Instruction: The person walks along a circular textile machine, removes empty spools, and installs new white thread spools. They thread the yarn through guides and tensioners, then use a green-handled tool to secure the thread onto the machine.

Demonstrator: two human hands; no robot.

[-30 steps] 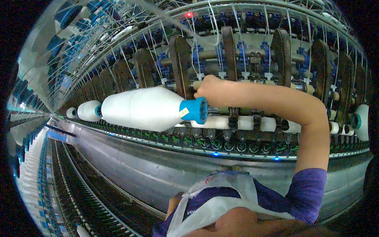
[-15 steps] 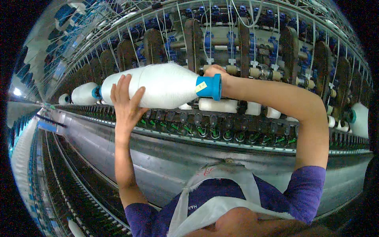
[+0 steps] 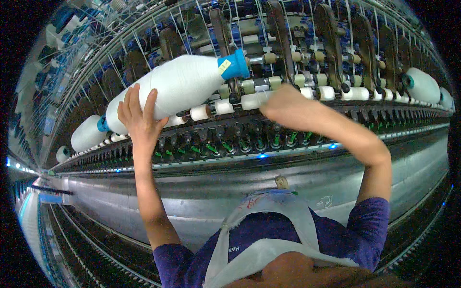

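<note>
Head view, bobbin: 1 large white thread-wound bobbin with tapered ends, tilted, its right end higher, in front of the machine's upper rollers.
Collar: 1 bright blue flanged plastic collar at the bobbin's right end, bearing 1 small pale yellow label.
Left hand: bare left hand, fingers spread wide against the bobbin's lower left side, touching it.
Right hand: bare right hand, motion-blurred, fingers curled, apart from the bobbin; whether it holds anything cannot be told.
Rollers: white cylindrical rollers in a row below the bobbin and behind the right hand; contact with the right hand cannot be told.
Neighbours: 1 smaller-looking white bobbin with a blue collar just beside at left; 1 white bobbin with a teal end well apart at right.
Lower machine: green spindle parts in a row above 1 long grey metal panel.
</note>
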